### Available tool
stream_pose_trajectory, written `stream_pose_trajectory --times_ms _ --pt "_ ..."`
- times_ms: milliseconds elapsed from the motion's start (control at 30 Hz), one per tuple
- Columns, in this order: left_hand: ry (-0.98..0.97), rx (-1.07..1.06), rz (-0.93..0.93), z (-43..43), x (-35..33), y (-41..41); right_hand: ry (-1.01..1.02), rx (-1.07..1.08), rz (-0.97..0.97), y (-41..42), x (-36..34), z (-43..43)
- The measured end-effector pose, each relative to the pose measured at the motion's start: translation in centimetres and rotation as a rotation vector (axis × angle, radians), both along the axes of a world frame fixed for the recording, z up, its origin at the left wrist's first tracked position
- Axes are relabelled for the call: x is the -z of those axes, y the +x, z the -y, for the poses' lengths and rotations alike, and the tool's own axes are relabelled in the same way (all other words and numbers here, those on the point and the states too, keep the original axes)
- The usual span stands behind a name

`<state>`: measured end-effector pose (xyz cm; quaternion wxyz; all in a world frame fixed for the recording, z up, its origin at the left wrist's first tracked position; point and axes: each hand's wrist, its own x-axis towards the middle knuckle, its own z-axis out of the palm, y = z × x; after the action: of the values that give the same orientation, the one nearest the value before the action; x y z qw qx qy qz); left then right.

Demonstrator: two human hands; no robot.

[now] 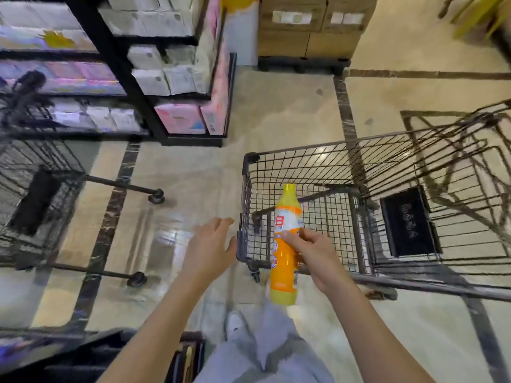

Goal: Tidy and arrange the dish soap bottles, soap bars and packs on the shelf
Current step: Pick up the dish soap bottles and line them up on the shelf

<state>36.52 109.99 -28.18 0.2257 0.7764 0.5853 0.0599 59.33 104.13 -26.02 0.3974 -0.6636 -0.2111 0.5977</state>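
Just above the near corner of the cart (345, 172), the right hand (312, 255) grips the dish soap bottle (286, 244) at mid-body; the left hand (211, 244) hangs relaxed beside it. Carrying it upright, label outward, probably suits the blurred shelf (177, 106) beyond the cart.

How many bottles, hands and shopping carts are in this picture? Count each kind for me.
Bottles: 1, the yellow-orange bottle, held by the right hand
Hands: 2, left hand and right hand
Shopping carts: 2, left cart and right cart
Total: 5
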Motion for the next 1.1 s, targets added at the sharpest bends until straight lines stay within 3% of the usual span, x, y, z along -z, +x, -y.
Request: stream_pose_trajectory --times_ms 233,500,833,1100 --pt "-0.160 -0.061 0.061 -5.9 6.7 4.2 -0.110 -0.051 -0.054 3.4 7.2 -8.0" --pt "-0.387 -0.366 0.185 -10.5 13.4 5.8 -0.263 -0.059 -0.082 3.5 16.9 -13.9" --pt "-0.422 -0.563 0.458 -11.7 18.1 6.6 -0.345 0.009 -0.074 1.1 30.1 -17.8" --pt "-0.469 -0.603 0.544 -11.9 18.4 6.9 -0.367 0.072 -0.099 0.0 33.3 -19.1"
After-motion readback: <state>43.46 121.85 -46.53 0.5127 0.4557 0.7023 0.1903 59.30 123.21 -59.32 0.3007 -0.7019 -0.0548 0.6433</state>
